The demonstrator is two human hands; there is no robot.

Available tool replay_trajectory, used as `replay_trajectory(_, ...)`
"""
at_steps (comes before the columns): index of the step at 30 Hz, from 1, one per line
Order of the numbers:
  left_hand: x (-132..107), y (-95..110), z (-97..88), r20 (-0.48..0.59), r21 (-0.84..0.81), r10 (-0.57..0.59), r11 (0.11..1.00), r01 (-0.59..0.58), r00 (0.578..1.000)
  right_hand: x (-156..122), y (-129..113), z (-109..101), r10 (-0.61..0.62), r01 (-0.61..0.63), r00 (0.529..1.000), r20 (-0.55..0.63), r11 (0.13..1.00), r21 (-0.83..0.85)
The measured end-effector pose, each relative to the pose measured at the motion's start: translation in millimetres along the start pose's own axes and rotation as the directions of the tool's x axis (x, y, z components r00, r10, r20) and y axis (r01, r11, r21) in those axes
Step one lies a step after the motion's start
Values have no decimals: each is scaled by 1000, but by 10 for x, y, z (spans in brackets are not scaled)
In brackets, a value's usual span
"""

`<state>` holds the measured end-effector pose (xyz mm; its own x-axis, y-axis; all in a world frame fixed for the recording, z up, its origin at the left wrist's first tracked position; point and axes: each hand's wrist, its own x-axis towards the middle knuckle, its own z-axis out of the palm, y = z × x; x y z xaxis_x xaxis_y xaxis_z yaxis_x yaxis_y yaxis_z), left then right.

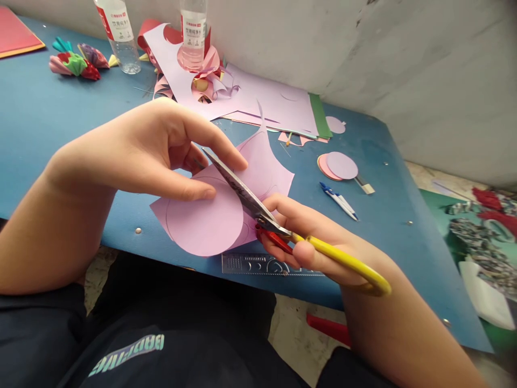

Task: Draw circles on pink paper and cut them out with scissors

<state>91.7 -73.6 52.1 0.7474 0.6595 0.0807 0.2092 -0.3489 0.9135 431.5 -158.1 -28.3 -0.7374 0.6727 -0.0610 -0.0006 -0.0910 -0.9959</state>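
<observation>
Here, near the frame's centre, the left hand [149, 145] pinches lilac paper [205, 226] while the right hand [329, 226] grips scissors [246, 197]; with left fingers [234, 152] beside the blades, a hasty squeeze or flexing sheet could nip skin.

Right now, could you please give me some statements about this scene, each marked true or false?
1. The left hand holds purple paper. True.
2. The right hand holds scissors. True.
3. The scissors are entirely green. False: they have yellow and red parts.
4. A clear ruler lies on the blue table. True.
5. Only one bottle is in view. False: two bottles show.
</observation>
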Motion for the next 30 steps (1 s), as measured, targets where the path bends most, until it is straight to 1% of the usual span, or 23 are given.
replay_trajectory(4,0,-18,-12,3,8,-9,1000,9,1000,0,-16,7,18,-18,1000,-1,1000,-22)
replay_trajectory(9,-12,-27,-27,21,12,30,999,-30,999,2,-20,7,38,-38,999,-23,999,-19)
replay_trajectory(15,-22,8,-20,8,36,-24,999,24,1000,-15,-5,6,60,-61,997,-45,998,-21)
replay_trajectory(26,-16,-14,-32,29,39,-12,999,11,1000,-30,-9,-41,66,-68,998,-20,993,-95)
replay_trajectory(30,-18,-13,-36,43,30,-13,999,12,999,-31,-15,-63,72,-76,997,-31,988,-131)
